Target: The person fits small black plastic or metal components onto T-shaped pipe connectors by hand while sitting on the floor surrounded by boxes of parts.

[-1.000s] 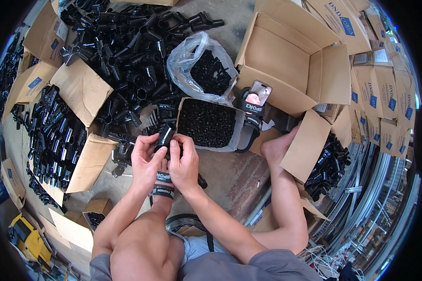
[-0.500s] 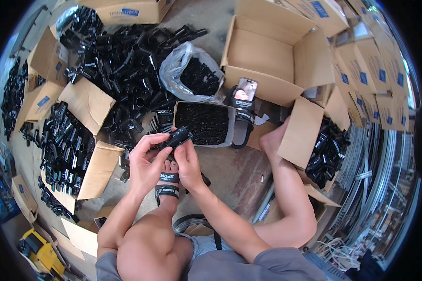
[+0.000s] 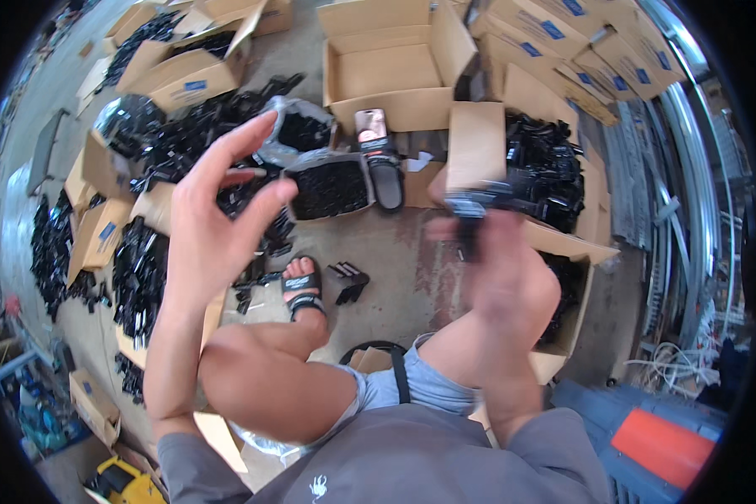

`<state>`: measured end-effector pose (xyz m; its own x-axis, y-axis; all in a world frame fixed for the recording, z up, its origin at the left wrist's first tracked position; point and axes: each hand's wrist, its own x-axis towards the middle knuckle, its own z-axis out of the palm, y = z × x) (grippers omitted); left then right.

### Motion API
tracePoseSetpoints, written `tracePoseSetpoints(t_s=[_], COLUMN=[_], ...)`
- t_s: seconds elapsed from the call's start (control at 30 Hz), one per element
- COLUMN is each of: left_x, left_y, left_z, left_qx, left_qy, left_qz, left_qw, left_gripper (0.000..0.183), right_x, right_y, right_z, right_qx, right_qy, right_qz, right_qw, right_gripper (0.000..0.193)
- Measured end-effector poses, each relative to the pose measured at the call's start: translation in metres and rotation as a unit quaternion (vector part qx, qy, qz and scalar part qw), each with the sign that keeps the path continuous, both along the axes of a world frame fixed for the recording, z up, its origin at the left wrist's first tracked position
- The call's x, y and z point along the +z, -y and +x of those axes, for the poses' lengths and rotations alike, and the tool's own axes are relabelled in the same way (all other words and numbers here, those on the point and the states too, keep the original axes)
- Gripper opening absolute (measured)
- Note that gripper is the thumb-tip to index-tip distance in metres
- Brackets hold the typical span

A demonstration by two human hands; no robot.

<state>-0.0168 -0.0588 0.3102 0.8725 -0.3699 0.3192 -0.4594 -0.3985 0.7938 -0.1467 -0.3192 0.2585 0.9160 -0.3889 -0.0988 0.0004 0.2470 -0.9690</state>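
Note:
My left hand (image 3: 218,218) is raised over the floor at the left, its thumb and fingers apart and nothing between them. In my right hand (image 3: 500,256), smeared by motion, is a black glossy plastic part (image 3: 476,204) whose exact shape I cannot make out. That hand is above my right knee, nearest to an open box of similar black parts (image 3: 550,181). Left of it, a cardboard flap (image 3: 476,143) stands up. Between the hands and farther off, a low box holds small black pieces (image 3: 328,186). Behind this is a clear plastic bag (image 3: 323,109) with more small black pieces.
A phone (image 3: 370,124) rests on a black slipper (image 3: 386,181). Behind them stands a large open carton (image 3: 386,71). Black parts (image 3: 143,273) are heaped at the left. Metal profiles (image 3: 689,218) line the right side. By my sandalled foot (image 3: 301,284) lies a black part (image 3: 347,281).
Both hands were together on the black part; now they are apart. My right hand has carried it rightward toward the box, and my left hand has let go. The view has shifted.

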Motion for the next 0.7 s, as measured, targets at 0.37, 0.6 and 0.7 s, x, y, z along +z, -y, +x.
tracePoseSetpoints(t_s=[0.37,0.6,0.7], left_x=[-0.257,-0.365,-0.395], left_y=[-0.126,-0.136,-0.143], left_z=[-0.025,-0.051,-0.055], left_qx=[0.003,-0.056,-0.064], left_qy=[-0.201,-0.066,0.015], left_qz=[0.321,0.497,0.514], left_qw=[0.926,0.863,0.856], left_gripper=[0.031,0.015,0.017], right_x=[-0.051,-0.068,-0.020], right_y=[0.230,0.228,0.146], right_z=[-0.185,-0.159,-0.079], right_qx=[-0.064,-0.227,-0.257], right_qy=[-0.539,-0.404,-0.277], right_qz=[-0.435,-0.639,-0.546], right_qw=[0.718,0.614,0.748], right_gripper=[0.044,0.039,0.036])
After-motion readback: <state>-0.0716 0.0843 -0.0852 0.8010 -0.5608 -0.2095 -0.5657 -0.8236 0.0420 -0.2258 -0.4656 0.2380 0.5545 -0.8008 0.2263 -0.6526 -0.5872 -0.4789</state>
